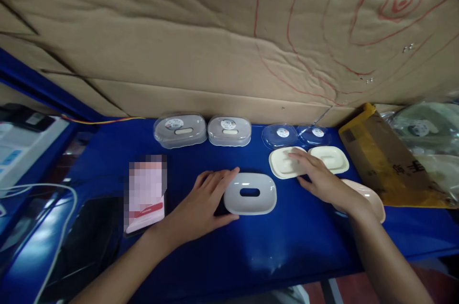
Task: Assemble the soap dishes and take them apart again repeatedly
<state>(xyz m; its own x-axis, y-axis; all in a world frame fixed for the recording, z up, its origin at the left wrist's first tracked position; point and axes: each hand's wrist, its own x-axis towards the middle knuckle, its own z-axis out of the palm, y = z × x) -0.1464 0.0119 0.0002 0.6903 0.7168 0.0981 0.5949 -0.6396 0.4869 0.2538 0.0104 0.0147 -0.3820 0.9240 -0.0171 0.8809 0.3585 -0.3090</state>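
On the blue table a glossy grey oval dish (263, 204) with a slot in its middle lies in front of me. My left hand (206, 201) is at its left end, fingers stretched, the index finger by the far edge and the thumb by the near edge. Over a cream oval tray (278, 164) reaches my right hand (319, 177), its fingers apart and the thumb near the tray's close edge. A second cream tray (332, 158) lies just right of it. Partly hidden under my right forearm is a pale pink dish (375, 201).
Two grey dishes under clear lids (181, 132) (229, 132) stand by the cardboard wall (179, 55). Two clear lids (279, 136) (313, 135) lie behind the trays. A phone (147, 194) is at left, a taped carton (387, 160) at right, and a white cable (68, 227) at far left.
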